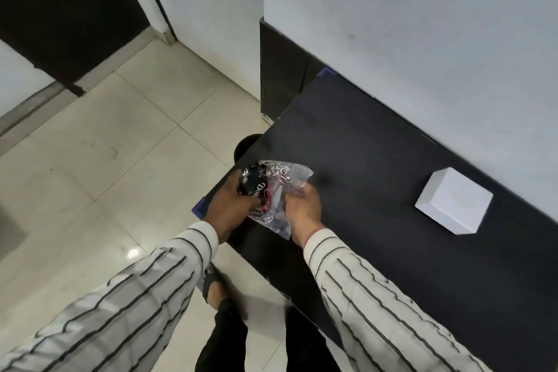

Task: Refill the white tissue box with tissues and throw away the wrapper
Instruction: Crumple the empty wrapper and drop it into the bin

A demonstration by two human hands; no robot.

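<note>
Sleeves: striped cuffs [193, 254] are seen nearest the camera.
Left hand [231, 205]: fingers are clamped on the dark printed end of the wrapper [276, 193].
Right hand [303, 207]: fingers are pinched shut on the clear plastic side.
Wrapper: crumpled, held over the left end of the black table [377, 160].
White tissue box [454, 201]: set on the table by the wall, well apart from both hands.
Dark bin [243, 148]: partly seen on the floor beside the table end.
</note>
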